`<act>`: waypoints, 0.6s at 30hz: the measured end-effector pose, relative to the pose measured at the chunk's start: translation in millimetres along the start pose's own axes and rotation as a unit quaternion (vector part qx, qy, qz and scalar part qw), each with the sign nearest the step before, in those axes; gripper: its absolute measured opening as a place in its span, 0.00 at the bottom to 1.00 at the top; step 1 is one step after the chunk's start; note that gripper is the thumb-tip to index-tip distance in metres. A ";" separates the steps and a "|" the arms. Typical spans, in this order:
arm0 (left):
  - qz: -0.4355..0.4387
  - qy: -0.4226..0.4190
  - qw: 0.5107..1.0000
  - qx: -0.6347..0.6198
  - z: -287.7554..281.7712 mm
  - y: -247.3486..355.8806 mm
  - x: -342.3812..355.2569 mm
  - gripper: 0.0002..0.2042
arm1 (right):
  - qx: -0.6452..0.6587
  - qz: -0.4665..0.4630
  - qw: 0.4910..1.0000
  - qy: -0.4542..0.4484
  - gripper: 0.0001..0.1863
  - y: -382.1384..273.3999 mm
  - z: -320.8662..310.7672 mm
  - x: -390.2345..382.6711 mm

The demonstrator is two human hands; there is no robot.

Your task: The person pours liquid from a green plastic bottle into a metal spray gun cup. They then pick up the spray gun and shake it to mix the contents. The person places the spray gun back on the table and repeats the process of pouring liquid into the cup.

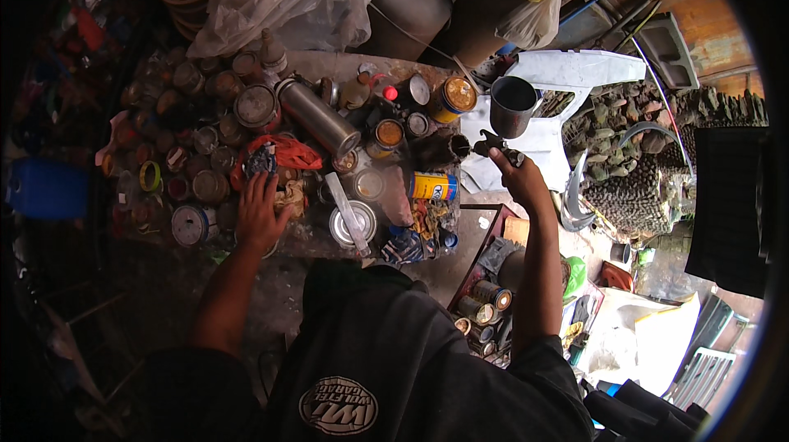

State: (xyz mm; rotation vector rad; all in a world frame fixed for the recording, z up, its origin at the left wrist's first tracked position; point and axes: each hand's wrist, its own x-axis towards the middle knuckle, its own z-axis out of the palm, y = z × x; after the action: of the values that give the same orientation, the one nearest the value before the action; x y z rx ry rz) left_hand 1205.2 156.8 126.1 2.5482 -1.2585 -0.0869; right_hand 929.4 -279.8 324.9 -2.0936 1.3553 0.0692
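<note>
My right hand is closed round the grip of a spray gun, held off the table's right edge. On top of the gun stands a dark metal cup. My left hand reaches over the table with its fingers stretched and spread. Its fingertips are at a crumpled dark cloth or wrapper lying on a red plastic bag. Beside the thumb lies a crumpled tan rag. Whether the fingertips press on the dark piece, I cannot tell.
Several paint cans and jars crowd the table, with a steel cylinder, a yellow-and-blue can, a round lid and a flat clear strip. A white panel stands beyond the gun. A lower shelf holds more cans.
</note>
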 end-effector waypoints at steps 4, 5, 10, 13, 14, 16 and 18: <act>0.004 0.002 1.000 -0.001 2.2 -1.0 0.9 0.37 | -0.010 -0.007 1.000 0.008 0.31 -0.4 -2.0 -1.5; 0.005 0.005 1.000 -0.002 2.1 -1.0 0.6 0.37 | -0.008 -0.010 1.000 0.011 0.31 0.1 -1.9 -1.7; 0.005 0.003 1.000 -0.010 -0.3 0.7 1.2 0.37 | -0.011 -0.004 1.000 0.004 0.33 -2.4 -5.3 -1.7; 0.007 0.008 1.000 -0.014 0.1 1.7 1.0 0.37 | -0.033 0.023 0.999 -0.015 0.41 -7.7 -9.5 -3.7; 0.007 0.008 1.000 -0.013 0.1 2.1 1.4 0.37 | -0.026 0.013 1.000 -0.010 0.41 -5.1 -7.9 -3.0; 0.007 0.007 1.000 -0.011 -0.8 2.7 1.3 0.37 | -0.017 0.007 1.000 -0.010 0.41 -6.8 -6.5 -4.8; 0.008 0.013 1.000 -0.007 1.5 0.7 0.1 0.37 | -0.011 0.015 1.000 -0.021 0.40 -12.3 -6.2 -5.7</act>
State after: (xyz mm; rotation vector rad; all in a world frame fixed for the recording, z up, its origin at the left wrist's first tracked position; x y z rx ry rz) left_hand 1204.4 156.0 124.8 2.5183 -1.2649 -0.0589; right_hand 935.3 -275.2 337.8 -2.0791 1.3657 0.1408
